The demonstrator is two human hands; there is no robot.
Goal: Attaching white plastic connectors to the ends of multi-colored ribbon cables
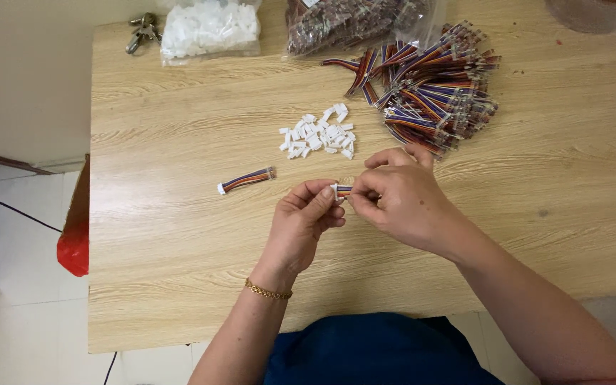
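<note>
My left hand [306, 217] pinches a small white plastic connector [334, 190] between thumb and fingertips over the wooden table [180, 235]. My right hand [401, 199] holds a short multicoloured ribbon cable [344, 190] whose end meets that connector. Most of the cable is hidden inside my right fingers. A finished short cable with a white connector [245, 180] lies on the table to the left of my hands.
A loose heap of white connectors [319, 134] lies beyond my hands. A large pile of coloured ribbon cables [433, 85] sits at the back right. Two clear bags [208, 28] and keys [141, 32] lie along the far edge. A red bag [74, 246] hangs left of the table.
</note>
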